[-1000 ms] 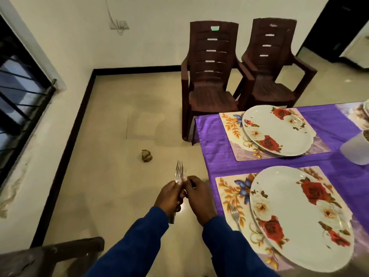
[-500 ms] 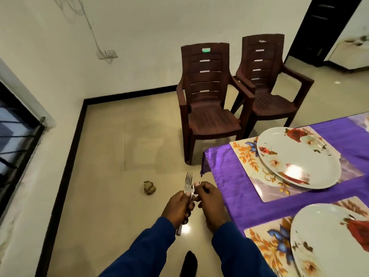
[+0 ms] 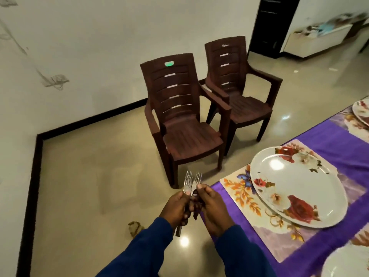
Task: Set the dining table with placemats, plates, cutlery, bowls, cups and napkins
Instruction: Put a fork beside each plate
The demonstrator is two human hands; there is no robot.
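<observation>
left hand grips forks, tines up. right hand pinches one fork's neck. plate on placemat nearby.

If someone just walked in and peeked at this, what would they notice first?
Probably the forks, held up by the left hand and right hand over the floor beside the table. Next, the big white plate with red roses on a flowery placemat over the purple tablecloth. Two brown chairs stand by the wall.
</observation>
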